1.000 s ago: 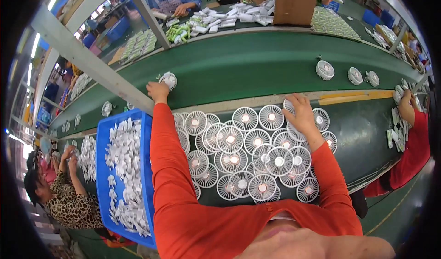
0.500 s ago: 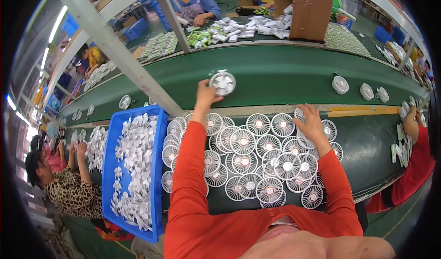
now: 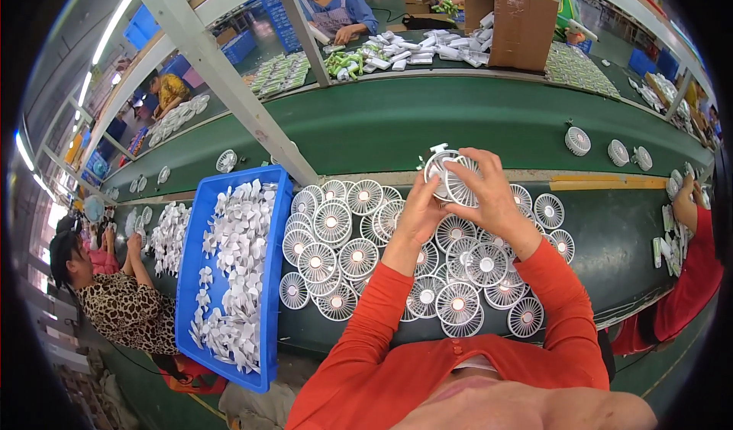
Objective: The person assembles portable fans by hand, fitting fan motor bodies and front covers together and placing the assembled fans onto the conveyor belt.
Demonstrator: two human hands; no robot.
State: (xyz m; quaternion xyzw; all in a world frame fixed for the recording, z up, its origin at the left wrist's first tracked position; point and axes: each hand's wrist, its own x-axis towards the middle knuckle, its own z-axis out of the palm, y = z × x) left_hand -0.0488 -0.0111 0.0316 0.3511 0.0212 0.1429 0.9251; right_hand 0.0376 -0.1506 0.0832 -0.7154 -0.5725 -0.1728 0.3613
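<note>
Grille (image 3: 460,193) grasped by right hand (image 3: 495,198), fan head (image 3: 432,165) by left hand (image 3: 420,215); both probably light, stiff, brittle: hold by edges.

place: factory assembly line
belt (image 3: 366,117): green conveyor, upper middle
tabletop (image 3: 611,209): identical fan grilles (image 3: 356,258)
bin (image 3: 276,277): loose white blades (image 3: 238,251), left
workers (image 3: 122,308): several, along belt
lights (image 3: 114,25): tubes, upper left
</note>
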